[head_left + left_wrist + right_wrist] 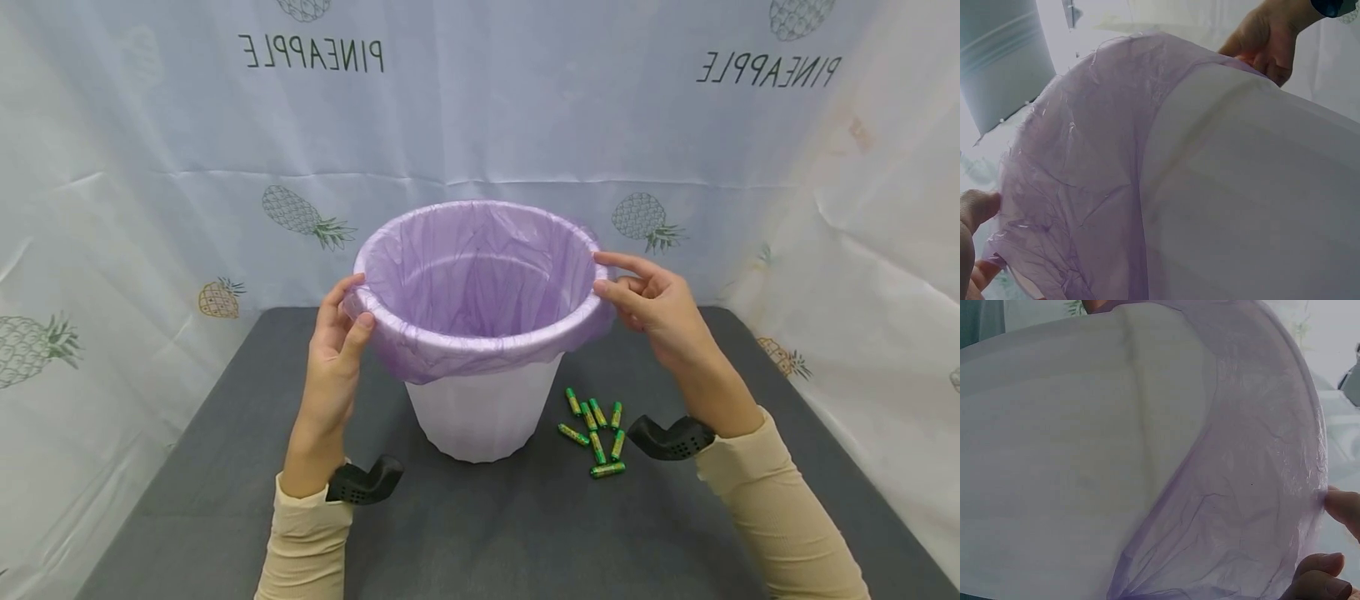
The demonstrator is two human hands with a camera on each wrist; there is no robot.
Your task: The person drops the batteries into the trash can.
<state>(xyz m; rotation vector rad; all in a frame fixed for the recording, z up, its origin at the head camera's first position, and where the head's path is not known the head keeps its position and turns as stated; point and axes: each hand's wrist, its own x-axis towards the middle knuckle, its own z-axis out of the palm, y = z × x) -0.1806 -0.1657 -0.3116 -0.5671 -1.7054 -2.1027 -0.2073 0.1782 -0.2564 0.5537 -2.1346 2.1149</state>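
Note:
A white trash can (480, 417) stands on the dark table, lined with a translucent purple trash bag (480, 287) whose edge is folded over the rim and hangs down outside. My left hand (333, 350) pinches the bag at the left of the rim, thumb in front and fingers farther back. On the right side, my right hand (656, 308) holds the bag at the rim between thumb and index finger. In the left wrist view, the bag (1079, 169) drapes wrinkled over the can's outer wall (1254, 181). The right wrist view shows fingertips (1322, 565) at the bag's edge.
Several green batteries (597, 446) lie loose on the dark tabletop (480, 533), right of the can's base. A white curtain with pineapple prints (480, 117) hangs behind and along both sides. Each wrist wears a black camera mount (367, 482).

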